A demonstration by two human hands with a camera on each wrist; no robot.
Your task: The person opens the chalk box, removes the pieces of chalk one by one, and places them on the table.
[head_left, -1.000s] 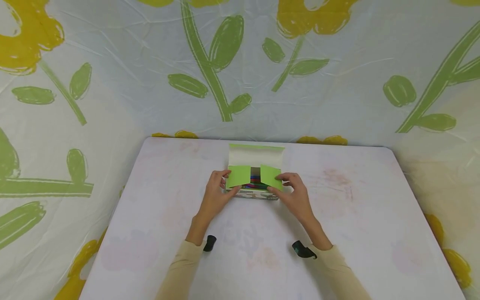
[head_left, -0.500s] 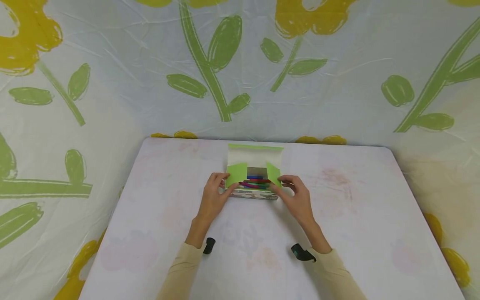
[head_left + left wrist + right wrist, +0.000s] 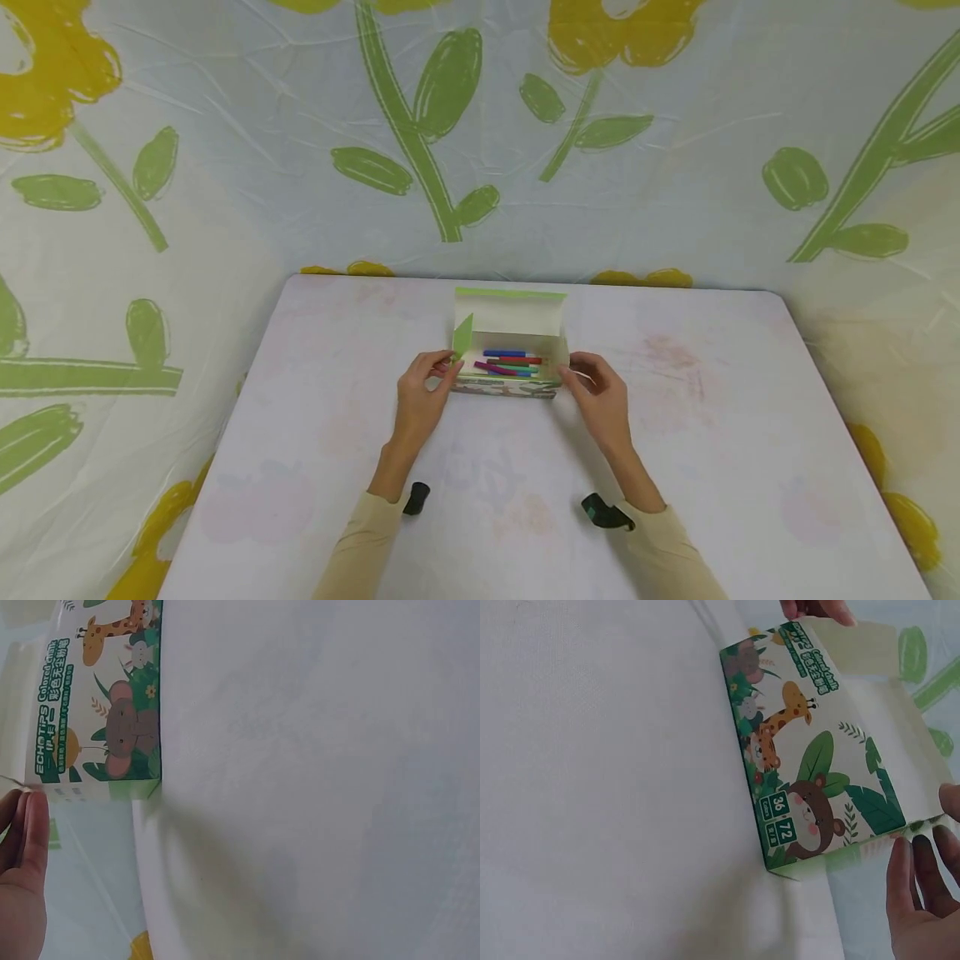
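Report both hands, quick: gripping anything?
Left hand: closed, pinching the left side flap of the colored chalk box.
Right hand: closed, holding the box at its right end.

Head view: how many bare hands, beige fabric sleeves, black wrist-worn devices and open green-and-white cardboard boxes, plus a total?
Bare hands: 2
Beige fabric sleeves: 2
Black wrist-worn devices: 2
Open green-and-white cardboard box: 1
Total: 7

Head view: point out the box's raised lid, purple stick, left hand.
Raised lid [image 3: 512,315]: head view, middle of its pale inner face.
Purple stick [image 3: 492,367]: head view, midway along it.
Left hand [image 3: 420,396]: head view, back of it.
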